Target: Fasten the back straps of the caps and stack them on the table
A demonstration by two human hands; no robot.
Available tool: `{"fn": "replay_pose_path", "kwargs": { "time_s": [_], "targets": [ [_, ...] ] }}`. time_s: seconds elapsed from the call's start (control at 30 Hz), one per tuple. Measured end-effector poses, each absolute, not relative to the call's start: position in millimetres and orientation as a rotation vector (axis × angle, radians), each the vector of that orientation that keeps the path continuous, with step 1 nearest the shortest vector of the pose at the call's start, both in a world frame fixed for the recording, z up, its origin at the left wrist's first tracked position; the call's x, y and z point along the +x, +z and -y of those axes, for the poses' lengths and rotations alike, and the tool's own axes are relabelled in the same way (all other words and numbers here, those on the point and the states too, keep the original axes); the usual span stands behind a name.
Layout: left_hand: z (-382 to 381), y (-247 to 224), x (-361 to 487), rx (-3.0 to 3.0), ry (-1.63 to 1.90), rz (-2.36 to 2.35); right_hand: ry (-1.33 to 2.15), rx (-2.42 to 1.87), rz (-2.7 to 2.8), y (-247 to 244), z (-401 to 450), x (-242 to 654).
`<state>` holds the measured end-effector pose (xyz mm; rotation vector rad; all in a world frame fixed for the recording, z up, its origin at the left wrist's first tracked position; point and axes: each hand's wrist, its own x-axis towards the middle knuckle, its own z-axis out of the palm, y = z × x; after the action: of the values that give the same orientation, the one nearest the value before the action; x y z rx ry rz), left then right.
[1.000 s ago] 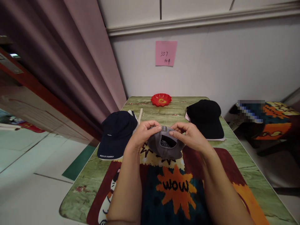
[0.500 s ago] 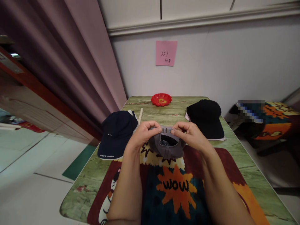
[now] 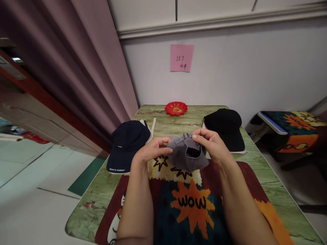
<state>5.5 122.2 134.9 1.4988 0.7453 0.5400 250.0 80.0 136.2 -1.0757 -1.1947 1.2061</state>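
Both hands hold a grey baseball cap (image 3: pixel 188 163) above the table, its back opening and strap with a metal buckle facing me. My left hand (image 3: pixel 154 148) pinches the cap's left edge between thumb and fingers. Farther along the strap, near the buckle, my right hand (image 3: pixel 208 140) grips it with thumb and fingertips. To the left lies a navy cap (image 3: pixel 130 139) with white lettering on its brim and a pale strap behind it. On the right sits a black cap (image 3: pixel 224 131) with something pale showing beneath it.
A red scalloped dish (image 3: pixel 176 108) stands at the back of the green wood-patterned table (image 3: pixel 87 211). Under my forearms lies a colourful mat (image 3: pixel 191 204) marked WOW. A pink note (image 3: pixel 182 58) is on the wall. A stool with a patterned cover (image 3: pixel 298 127) stands at right.
The grey cap has tilted and shifted slightly right, its strap now slanting up to the right. My left hand has moved a little left and down, from the strap to the cap's side.
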Motion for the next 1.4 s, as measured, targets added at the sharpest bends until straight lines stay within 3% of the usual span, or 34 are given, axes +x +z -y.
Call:
{"fn": "replay_pose_path", "kwargs": {
  "time_s": [0.23, 0.43, 0.77, 1.07, 1.3, 1.4],
  "targets": [
    [-115, 133, 31, 0.932, 1.136, -0.500, 1.434, -0.910, 1.116, 127, -80, 265],
    [-123, 133, 52, 0.445, 1.501, -0.573, 1.568, -0.771, 0.910, 118, -85, 267],
    [-136, 129, 51, 0.305, 1.436, -0.580, 1.624, -0.683, 1.064, 107, -90, 287],
    [-126, 136, 55, 0.571, 1.457, -0.617, 1.258, -0.765, 0.806, 113, -98, 279],
    [-112, 133, 55, 0.929, 0.969, -0.587, 1.188, -0.830, 0.520, 93, -117, 289],
    [-114, 131, 56, 0.915, 0.964, -0.621, 1.184, -0.799, 0.434, 94, -118, 284]
  ]
}}
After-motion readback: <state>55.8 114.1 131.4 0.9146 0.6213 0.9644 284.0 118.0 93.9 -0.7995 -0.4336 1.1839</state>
